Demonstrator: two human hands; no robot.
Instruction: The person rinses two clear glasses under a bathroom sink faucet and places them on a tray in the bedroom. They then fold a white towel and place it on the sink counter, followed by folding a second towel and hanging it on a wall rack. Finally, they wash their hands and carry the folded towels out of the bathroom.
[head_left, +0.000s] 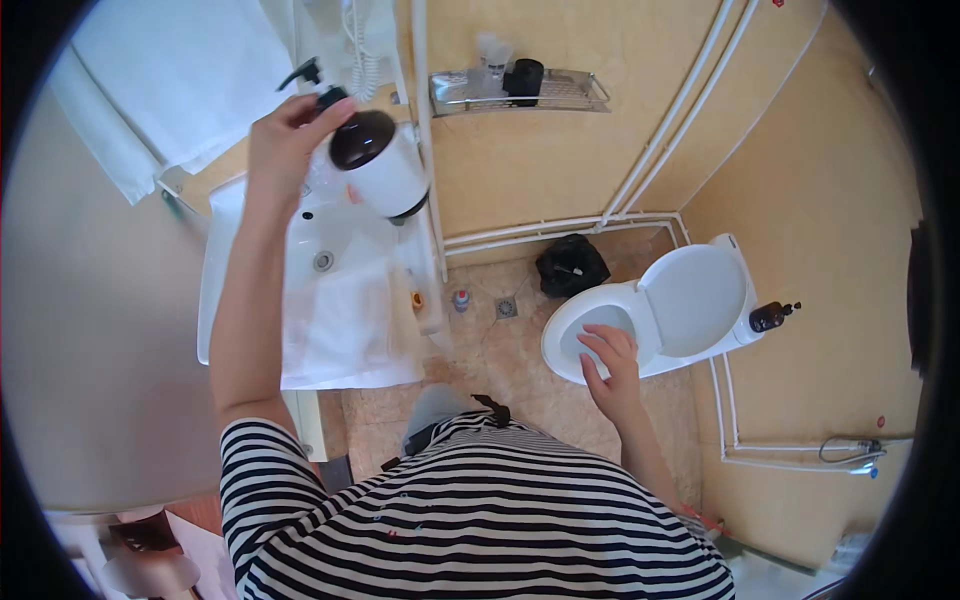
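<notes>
My left hand (285, 140) is raised over the far side of the sink, its fingers closed round the neck of a large pump bottle (388, 180). The bottle has a dark brown shoulder, a white body and a black pump head, and it hangs tilted. Below it is the white sink (222, 290) with a round metal drain. A pale sheet-like thing (345, 325), blurred, covers the sink's near part; I cannot tell what it is. My right hand (612, 365) hovers empty in front of the toilet (690, 300), fingers apart and slightly bent.
A wire wall shelf (590, 95) carries a black container and clear items. On the floor stand a black-lined bin (572, 267) and a small bottle (461, 300) near a floor drain (506, 307). A brown pump bottle (768, 317) stands behind the toilet lid. White cloth (180, 70) hangs upper left.
</notes>
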